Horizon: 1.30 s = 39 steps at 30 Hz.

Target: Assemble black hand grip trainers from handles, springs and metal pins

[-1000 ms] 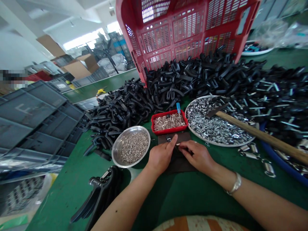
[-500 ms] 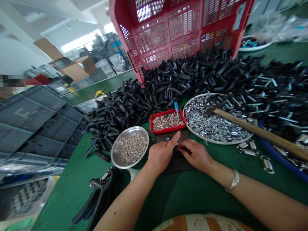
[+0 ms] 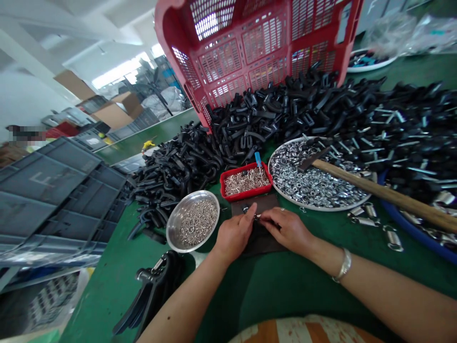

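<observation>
My left hand [image 3: 233, 233] and my right hand [image 3: 287, 228] meet fingertip to fingertip over a dark brown block [image 3: 262, 204] on the green table [image 3: 271, 286]. Both pinch a small metal part [image 3: 255, 216] between them; its shape is too small to make out. Just beyond the block stands a small red tray [image 3: 245, 181] of silver pins. A steel bowl [image 3: 193, 222] of small rings sits to the left of my left hand. A wide plate [image 3: 314, 183] of shiny nuts lies to the right, with a hammer [image 3: 378, 190] resting across it.
A big heap of black plastic handles [image 3: 285, 119] fills the back of the table under a tipped red crate [image 3: 257, 52]. Loose springs [image 3: 371, 216] lie right of my hand. Assembled black grips [image 3: 153, 290] lie at front left. Grey crates [image 3: 53, 190] stand at the left.
My left forefinger has drawn back from the block's far edge toward my right fingertips. The view has shifted slightly; both hands stay over the brown block.
</observation>
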Motion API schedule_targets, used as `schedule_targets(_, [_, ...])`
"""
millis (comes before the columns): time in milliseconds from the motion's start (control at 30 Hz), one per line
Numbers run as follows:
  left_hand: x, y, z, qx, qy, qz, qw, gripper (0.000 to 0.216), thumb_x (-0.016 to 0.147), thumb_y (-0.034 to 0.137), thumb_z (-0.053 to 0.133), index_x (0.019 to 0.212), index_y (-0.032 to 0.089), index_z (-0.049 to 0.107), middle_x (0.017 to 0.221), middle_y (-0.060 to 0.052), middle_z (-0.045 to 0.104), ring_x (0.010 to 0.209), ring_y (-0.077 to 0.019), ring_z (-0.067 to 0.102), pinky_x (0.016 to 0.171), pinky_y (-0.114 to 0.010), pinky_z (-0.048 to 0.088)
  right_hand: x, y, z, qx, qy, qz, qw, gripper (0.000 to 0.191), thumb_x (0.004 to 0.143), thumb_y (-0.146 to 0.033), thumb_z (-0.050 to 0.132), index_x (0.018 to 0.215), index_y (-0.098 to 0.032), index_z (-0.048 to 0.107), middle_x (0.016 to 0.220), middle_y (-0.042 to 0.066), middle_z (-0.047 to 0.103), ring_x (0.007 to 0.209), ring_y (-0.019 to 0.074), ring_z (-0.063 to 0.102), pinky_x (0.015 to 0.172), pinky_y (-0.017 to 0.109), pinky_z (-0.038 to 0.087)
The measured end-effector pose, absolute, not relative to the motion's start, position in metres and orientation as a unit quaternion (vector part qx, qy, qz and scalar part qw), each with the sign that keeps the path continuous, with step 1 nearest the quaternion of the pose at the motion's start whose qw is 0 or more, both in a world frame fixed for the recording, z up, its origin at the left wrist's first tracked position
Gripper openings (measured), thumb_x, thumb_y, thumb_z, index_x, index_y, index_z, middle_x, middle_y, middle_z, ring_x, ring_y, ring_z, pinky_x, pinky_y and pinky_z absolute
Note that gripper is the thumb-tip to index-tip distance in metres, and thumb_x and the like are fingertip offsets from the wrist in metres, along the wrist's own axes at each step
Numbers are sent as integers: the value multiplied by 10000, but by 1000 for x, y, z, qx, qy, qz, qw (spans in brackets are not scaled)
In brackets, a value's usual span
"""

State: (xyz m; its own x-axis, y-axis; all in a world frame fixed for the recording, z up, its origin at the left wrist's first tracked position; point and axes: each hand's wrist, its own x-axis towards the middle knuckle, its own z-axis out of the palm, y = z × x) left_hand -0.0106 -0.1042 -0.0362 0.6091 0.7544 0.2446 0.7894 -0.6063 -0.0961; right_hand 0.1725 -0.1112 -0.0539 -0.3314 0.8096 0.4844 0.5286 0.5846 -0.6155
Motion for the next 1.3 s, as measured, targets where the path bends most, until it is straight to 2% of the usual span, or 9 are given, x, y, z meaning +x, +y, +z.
schedule_targets(233, [-16, -97, -35, -909, -397, -115, 53, 489, 869, 220, 381, 1342, 184, 260, 793, -28, 649, 687, -125, 596, 644, -227, 469, 172, -109, -55, -417, -795, 175, 404, 82, 800, -140, 493, 819, -171, 567, 733, 32, 611, 707, 145, 548, 664, 259, 423])
schedule_targets(367, [-18, -99, -37, -908, -390, -140, 65, 465, 862, 213, 398, 1319, 201, 310, 780, -21, 641, 670, -122, 585, 625, -221, 466, 173, -108, -57, -407, -795, 173, 415, 86, 799, -140, 493, 836, -163, 567, 741, 37, 612, 715, 148, 544, 669, 262, 420])
schedule_targets(600, [-9, -104, -27, -920, -370, -62, 111, 476, 854, 179, 393, 1321, 159, 302, 746, -27, 617, 645, -144, 577, 573, -239, 470, 173, -107, -59, -408, -795, 172, 415, 84, 808, -151, 480, 811, -160, 563, 711, 41, 598, 680, 148, 531, 645, 258, 412])
schedule_targets(733, [-7, -107, -26, -914, -390, -43, 102, 478, 857, 178, 388, 1324, 140, 293, 795, -44, 631, 673, -158, 592, 592, -257, 486, 172, -106, -59, -410, -796, 170, 412, 87, 799, -139, 485, 820, -161, 566, 716, 39, 601, 687, 148, 534, 657, 258, 412])
schedule_targets(867, [-10, -107, -32, -901, -419, -94, 59, 422, 873, 201, 377, 1293, 171, 353, 844, -51, 652, 723, -149, 609, 651, -252, 498, 172, -108, -59, -406, -798, 169, 412, 97, 781, -110, 490, 815, -160, 566, 715, 34, 603, 689, 144, 536, 663, 257, 413])
schedule_targets(1067, [-15, -104, -37, -887, -402, -217, -70, 423, 862, 202, 422, 1281, 201, 361, 985, -35, 654, 868, -121, 606, 777, -237, 490, 173, -110, -60, -407, -795, 163, 419, 88, 801, -144, 491, 838, -166, 567, 747, 36, 617, 716, 143, 546, 679, 257, 418])
schedule_targets(1300, [-17, -101, -32, -871, -404, -257, -106, 262, 849, 178, 437, 1078, 178, 565, 1019, -60, 629, 952, -128, 577, 846, -260, 475, 172, -109, -61, -398, -793, 154, 435, 89, 803, -143, 496, 852, -163, 568, 757, 39, 630, 709, 143, 555, 674, 259, 428])
